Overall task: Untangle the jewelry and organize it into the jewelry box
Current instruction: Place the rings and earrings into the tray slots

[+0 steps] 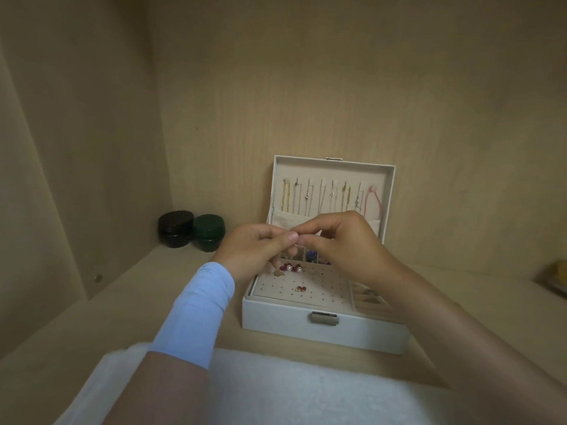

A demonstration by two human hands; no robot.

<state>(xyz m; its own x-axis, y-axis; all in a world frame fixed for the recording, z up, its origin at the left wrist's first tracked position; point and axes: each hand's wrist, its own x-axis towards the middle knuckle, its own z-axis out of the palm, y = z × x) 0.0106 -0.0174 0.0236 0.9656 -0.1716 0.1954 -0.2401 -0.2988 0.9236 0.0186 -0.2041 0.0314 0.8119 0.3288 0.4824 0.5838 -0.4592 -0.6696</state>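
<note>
Wooden shelf (147, 302) is holding the open jewelry box (322, 331) near its middle | left grip (254, 250) and right grip (340, 243) are pinching one tiny piece, hidden, above it | probably untangling | next needing a gentle pull, then dropping inside.
</note>
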